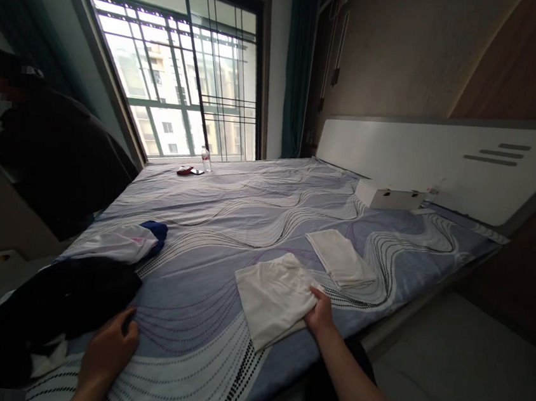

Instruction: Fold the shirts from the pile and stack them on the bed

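— Right hand, from here?
— Forearm slanting in, thumb on top, clamped on the right edge of the white folded cloth, which lies on the bed.
— Left hand?
— Back upward, thumb and fingers apart, holding nothing, just beside the black clothing.

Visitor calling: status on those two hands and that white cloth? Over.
Right hand holding white cloth by its edge. Left hand seemingly empty, beside black clothing. Second white cloth just beyond, not blocking.
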A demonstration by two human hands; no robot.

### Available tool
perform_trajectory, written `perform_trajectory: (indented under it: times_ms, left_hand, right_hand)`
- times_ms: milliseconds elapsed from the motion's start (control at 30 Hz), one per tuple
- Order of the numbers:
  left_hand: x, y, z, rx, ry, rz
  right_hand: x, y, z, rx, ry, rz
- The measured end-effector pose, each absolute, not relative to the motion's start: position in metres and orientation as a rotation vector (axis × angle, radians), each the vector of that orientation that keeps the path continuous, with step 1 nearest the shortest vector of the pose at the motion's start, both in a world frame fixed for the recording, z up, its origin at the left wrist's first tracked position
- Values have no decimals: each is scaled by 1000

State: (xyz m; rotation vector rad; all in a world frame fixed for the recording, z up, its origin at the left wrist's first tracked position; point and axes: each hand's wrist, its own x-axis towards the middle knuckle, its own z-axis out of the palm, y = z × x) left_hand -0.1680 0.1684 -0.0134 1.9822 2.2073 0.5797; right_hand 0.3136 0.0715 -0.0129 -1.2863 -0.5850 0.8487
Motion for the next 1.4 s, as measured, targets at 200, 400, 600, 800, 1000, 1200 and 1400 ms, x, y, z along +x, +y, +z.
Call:
perform_trajectory:
  times_ms: [200,400,600,800,1000,1200,1400]
  left_hand:
    - [-101,147,3,2146,2428,653]
    - [55,132,27,1869,2118,517]
    - [116,141,28,1860,2062,487]
    - [121,139,17,1860,2005,611]
    - [97,142,15,1743,1872,868]
    - [4,111,15,1519,2033,1011]
    - [-65,63,9,1457,2296,988]
  right_hand:
    - [312,76,-29,-824,-191,1091]
    - [304,70,-34,-859,-236,991]
    - [310,28,-46,-1293,-616,606]
    - [323,26,-48,-1909,-965,34]
    - [321,28,-46,-1905,-1172,43]
    - [321,22,-37,-1889,-1214,128]
    - [310,25,-34,-1820,-1239,80]
